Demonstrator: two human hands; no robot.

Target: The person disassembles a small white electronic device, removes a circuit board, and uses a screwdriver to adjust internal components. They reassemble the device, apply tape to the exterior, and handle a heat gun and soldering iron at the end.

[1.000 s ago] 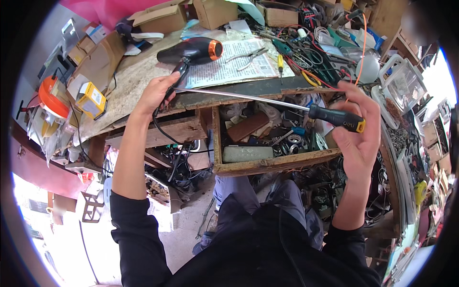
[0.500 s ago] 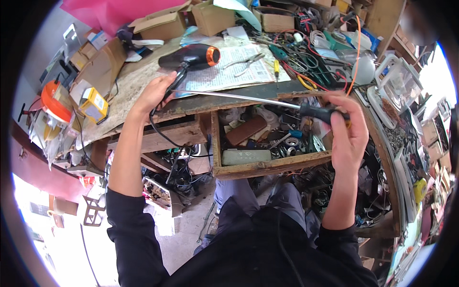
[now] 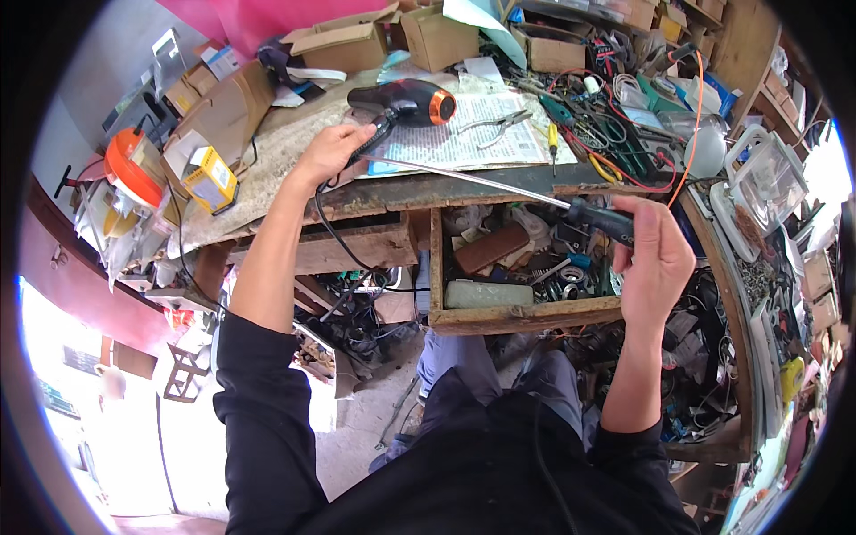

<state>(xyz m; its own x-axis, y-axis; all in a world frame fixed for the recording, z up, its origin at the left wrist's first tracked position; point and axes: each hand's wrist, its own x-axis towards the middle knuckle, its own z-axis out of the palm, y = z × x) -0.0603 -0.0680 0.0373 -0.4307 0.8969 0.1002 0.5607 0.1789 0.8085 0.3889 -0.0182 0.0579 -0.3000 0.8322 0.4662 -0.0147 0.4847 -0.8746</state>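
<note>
A black hair dryer point(image 3: 403, 100) with an orange ring at one end lies on the workbench, partly over a newspaper sheet point(image 3: 486, 143). My left hand point(image 3: 335, 153) is closed round its handle, and the black cord hangs down from there past the bench edge. My right hand point(image 3: 655, 259) grips the black handle of a long screwdriver point(image 3: 481, 187) above the open drawer. Its steel shaft points left, and the tip appears beside the dryer's handle; whether it touches cannot be made out.
Pliers point(image 3: 495, 127) and a small yellow screwdriver point(image 3: 553, 140) lie near the newspaper. An open wooden drawer point(image 3: 526, 316) full of small parts juts out below the bench. Cardboard boxes point(image 3: 343, 46) stand behind, a yellow box point(image 3: 210, 178) at left, tangled cables at right.
The view has shifted, so the bench appears farther right. My right fingers have changed their hold on the screwdriver handle. My left hand keeps its hold on the dryer.
</note>
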